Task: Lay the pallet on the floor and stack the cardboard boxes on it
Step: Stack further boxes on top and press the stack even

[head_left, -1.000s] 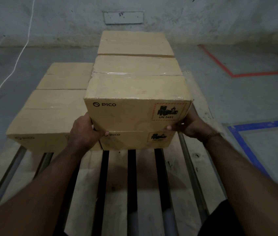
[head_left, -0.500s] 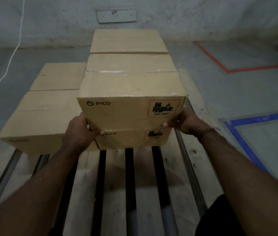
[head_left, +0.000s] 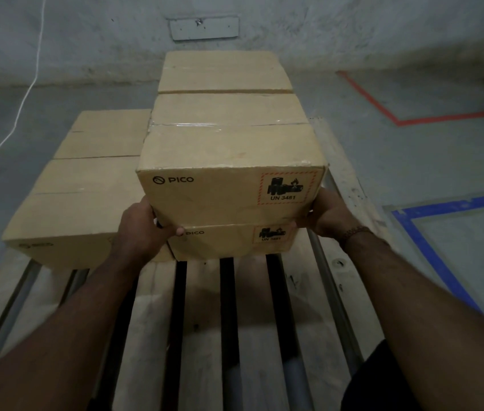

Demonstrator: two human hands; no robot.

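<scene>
A wooden pallet [head_left: 252,336] lies flat on the floor under me. I hold a brown PICO cardboard box [head_left: 228,161] by its lower corners, my left hand [head_left: 142,226] at the near left corner and my right hand [head_left: 328,215] at the near right corner. It sits on or just above a second PICO box [head_left: 231,241] on the pallet's right side. Another box [head_left: 223,71] of the same height stands behind it. On the pallet's left side stand two lower boxes, the near box [head_left: 65,215] and the far box [head_left: 107,133].
A grey wall with a white plate [head_left: 204,27] runs behind the pallet. A white cable [head_left: 24,102] trails on the floor at left. Red tape [head_left: 406,120] and blue tape [head_left: 430,256] mark the floor at right.
The held box has stayed in both hands on the lower box. The view has shifted slightly, so the boxes sit a little left and nearer.
</scene>
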